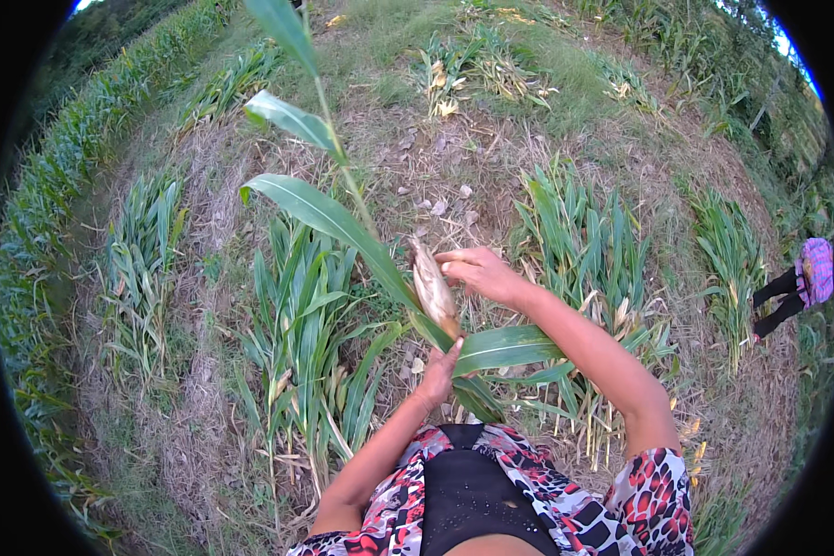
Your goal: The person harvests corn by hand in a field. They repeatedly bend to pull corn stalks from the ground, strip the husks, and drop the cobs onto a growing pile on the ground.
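Observation:
My left hand (439,375) is closed around a green maize stalk at the base of an ear. The ear of maize (434,288) points up and away from me, wrapped in dry, pale husk with a brownish tip. From behind it the stalk (354,187) slants to the upper left, with long green leaves (320,208) along it. At the ear's right side, my right hand (483,274) has its fingertips against or very near the husk; whether they pinch it is unclear. A broad leaf (507,349) crosses beneath my right forearm.
Piles of cut maize stalks lie left (306,299) and right (584,243) of me, with more piles (142,264) farther out. Dry straw and grass cover the ground (452,167). Standing maize (76,167) borders the left. Another person (814,271) is at the far right.

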The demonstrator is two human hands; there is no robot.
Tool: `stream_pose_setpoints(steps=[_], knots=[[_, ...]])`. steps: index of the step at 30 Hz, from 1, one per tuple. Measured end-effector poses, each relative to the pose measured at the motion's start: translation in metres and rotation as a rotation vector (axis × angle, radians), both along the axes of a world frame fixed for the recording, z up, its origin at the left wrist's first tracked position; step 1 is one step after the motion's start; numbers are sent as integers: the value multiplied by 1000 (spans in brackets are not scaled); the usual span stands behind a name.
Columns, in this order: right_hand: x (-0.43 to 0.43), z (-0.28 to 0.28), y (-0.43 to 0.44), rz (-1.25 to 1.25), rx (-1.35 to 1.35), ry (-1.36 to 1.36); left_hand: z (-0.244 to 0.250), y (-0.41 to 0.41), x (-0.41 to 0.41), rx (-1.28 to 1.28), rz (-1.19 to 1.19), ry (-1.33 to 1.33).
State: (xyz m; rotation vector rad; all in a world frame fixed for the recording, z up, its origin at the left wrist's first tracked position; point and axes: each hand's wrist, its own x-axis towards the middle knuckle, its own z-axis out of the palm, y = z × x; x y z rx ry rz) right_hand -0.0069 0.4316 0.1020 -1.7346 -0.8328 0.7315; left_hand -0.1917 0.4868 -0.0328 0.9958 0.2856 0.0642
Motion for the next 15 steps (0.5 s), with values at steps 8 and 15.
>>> stream_pose_setpoints(steps=[8, 15], knots=[[-3, 50, 17, 241, -79, 84, 30, 2, -10, 142, 34, 134], [-8, 24, 22, 62, -79, -101, 30, 4, -14, -24, -76, 81]])
